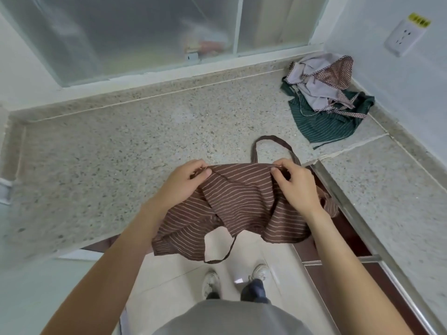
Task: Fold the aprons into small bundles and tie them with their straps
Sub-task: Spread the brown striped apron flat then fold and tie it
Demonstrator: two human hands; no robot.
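A brown apron with thin pale stripes (239,201) hangs crumpled in the air over the front edge of the speckled stone counter (108,151). My left hand (186,181) pinches its top edge at the left corner. My right hand (294,184) pinches the same edge at the right corner. Its neck loop (271,139) lies on the counter behind my hands. A waist strap (223,256) dangles in a loop below the cloth, above the floor.
A heap of other aprons sits at the counter's back right: a green striped one (324,126) under a grey and brown-checked one (321,81). A frosted window (150,27) runs behind the counter; a wall socket (404,37) is on the right wall.
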